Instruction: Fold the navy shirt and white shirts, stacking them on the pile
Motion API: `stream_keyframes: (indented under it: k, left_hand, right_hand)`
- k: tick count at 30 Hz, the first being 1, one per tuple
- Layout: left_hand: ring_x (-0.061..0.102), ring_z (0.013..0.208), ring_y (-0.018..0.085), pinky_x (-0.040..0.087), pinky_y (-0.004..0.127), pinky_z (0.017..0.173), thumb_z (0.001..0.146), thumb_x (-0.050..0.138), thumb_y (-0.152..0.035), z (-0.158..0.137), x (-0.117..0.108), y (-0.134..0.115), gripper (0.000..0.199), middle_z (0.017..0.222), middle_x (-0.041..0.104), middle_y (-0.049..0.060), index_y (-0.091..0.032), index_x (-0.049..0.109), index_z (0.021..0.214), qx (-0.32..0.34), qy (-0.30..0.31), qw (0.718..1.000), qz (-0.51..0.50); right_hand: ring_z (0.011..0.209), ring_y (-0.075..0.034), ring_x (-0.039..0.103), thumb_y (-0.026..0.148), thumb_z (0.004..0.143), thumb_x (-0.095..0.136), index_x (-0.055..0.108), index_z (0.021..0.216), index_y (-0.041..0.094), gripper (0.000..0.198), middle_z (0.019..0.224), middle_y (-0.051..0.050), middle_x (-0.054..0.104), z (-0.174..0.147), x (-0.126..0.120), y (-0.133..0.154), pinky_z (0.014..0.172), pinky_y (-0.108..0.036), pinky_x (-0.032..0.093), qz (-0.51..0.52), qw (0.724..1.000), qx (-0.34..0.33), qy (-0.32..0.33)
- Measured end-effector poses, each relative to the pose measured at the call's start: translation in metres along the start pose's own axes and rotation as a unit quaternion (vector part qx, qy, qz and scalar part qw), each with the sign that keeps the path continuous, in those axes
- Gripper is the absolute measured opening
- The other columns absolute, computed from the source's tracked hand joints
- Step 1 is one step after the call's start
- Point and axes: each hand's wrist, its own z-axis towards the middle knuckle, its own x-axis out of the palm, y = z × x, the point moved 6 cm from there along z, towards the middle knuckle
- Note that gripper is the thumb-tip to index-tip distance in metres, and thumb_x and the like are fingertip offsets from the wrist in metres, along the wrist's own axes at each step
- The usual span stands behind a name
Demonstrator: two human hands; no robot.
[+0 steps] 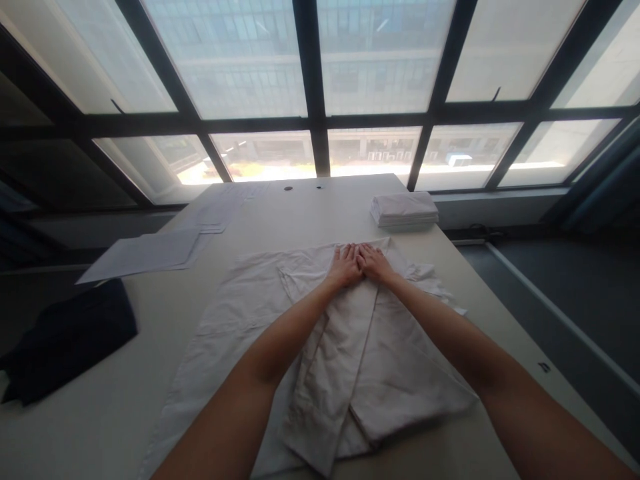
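A white garment (235,313) lies spread over the table, its right part folded over so that a long strip like a sleeve (330,373) runs toward me. My left hand (345,267) presses flat on the far part of the folded layer, fingers stretched forward. Touching it at the thumbs, my right hand (374,263) also rests flat on the cloth, fingers extended. Neither hand grips anything visible. Wrinkled white cloth edges stick out to the right of my right hand. Both forearms cover parts of the garment.
A neat stack of folded white cloth (404,210) sits at the table's (300,217) far right. Paper sheets (145,253) lie at the far left, one overhanging the edge. Dark folded fabric (75,340) is at the left edge. A small dark object (544,367) lies right. Windows stand behind.
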Motion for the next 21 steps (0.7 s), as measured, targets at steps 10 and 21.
stream_keyframes:
  k: [10, 21]
  left_hand:
    - [0.023, 0.153, 0.031, 0.014, 0.058, 0.123, 0.103, 0.033, -0.052, 0.002, 0.003, 0.006, 0.067, 0.164, 0.030, 0.016, -0.012, 0.036, 0.157, 0.007, -0.020, 0.999, -0.024]
    - [0.013, 0.156, 0.029, 0.013, 0.054, 0.124, 0.100, 0.025, -0.062, 0.011, 0.000, 0.026, 0.078, 0.169, 0.018, 0.012, -0.015, 0.024, 0.162, -0.132, 0.024, 0.991, 0.003]
  right_hand:
    - [0.155, -0.029, 0.011, 0.049, 0.102, 0.030, 0.026, 0.160, 0.007, 0.072, 0.168, -0.019, 0.017, 0.001, -0.005, -0.035, 0.123, -0.052, 0.007, -0.034, 0.989, 0.147, -0.001]
    - [0.155, -0.029, 0.006, 0.058, 0.098, 0.028, 0.021, 0.161, 0.003, 0.084, 0.168, -0.019, 0.013, -0.004, -0.005, -0.042, 0.124, -0.047, 0.002, -0.052, 0.965, 0.257, -0.014]
